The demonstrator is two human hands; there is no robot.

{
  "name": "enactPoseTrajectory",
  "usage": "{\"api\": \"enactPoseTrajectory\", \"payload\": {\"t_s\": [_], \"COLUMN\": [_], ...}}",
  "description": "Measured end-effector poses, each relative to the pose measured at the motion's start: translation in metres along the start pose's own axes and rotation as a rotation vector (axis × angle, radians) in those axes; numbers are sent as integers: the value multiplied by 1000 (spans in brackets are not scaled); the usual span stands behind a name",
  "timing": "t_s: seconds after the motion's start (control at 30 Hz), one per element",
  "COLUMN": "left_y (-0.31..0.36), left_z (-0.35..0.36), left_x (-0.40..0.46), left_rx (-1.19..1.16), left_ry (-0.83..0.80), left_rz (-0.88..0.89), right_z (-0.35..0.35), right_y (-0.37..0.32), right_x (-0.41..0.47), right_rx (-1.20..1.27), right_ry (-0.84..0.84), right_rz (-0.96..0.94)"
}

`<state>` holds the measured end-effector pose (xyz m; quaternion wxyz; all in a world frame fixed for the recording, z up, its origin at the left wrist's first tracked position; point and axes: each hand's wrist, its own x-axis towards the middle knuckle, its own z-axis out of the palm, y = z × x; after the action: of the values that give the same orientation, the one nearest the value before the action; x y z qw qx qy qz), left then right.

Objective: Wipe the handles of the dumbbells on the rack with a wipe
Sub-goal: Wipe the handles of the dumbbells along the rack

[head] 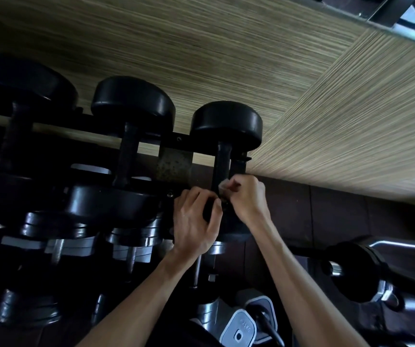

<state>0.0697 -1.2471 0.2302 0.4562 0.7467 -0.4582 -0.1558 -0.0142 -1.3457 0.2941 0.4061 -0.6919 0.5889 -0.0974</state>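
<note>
Three black dumbbells lie side by side on the top tier of a black rack [171,140]. On the rightmost dumbbell [226,123] both my hands are at the near end of its dark handle [221,166]. My right hand [245,196] pinches a small pale wipe [222,188] against the handle's right side. My left hand [196,221] curls its fingers and thumb round the handle's lower end, just above the near head, which the hands mostly hide. The middle dumbbell [132,103] and the left dumbbell [18,78] lie untouched.
Lower rack tiers hold several chrome-and-black plate dumbbells [131,236]. A striped wood-look wall [251,58] rises behind the rack. Dark floor tiles [339,216] lie to the right, with another dumbbell [356,274] there. A grey kettlebell-like weight [239,329] sits at the bottom centre.
</note>
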Motion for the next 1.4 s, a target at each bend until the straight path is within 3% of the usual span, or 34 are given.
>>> {"api": "enactPoseTrajectory", "payload": {"t_s": [0.23,0.37,0.53,0.77,0.93,1.03,1.2,1.4], "left_y": [2,1,1,1,1,1,1,4], "left_z": [-2,-2,-1,-2,-3,-3,-21,-34], "left_x": [0,-1,-1,0,-1,0,20,71], "left_rx": [-10,-7,3,-2,7,-3,-270,-414], "left_ry": [-3,-12,1,-9,0,-30,-144,-640], "left_rz": [1,-1,14,24,17,-7,-147,-154], "right_z": [8,8,9,14,16,5,-2,-9], "right_y": [-33,-28,0,-34,-11,4,6,4], "right_x": [51,46,3,59,29,7,-10,-15], "right_rx": [46,54,-18,-59,-138,-55,167,387], "right_ry": [311,271,80,344,227,54,95,69], "right_rz": [-75,-115,-53,-173,-255,-128,-95,-92]}}
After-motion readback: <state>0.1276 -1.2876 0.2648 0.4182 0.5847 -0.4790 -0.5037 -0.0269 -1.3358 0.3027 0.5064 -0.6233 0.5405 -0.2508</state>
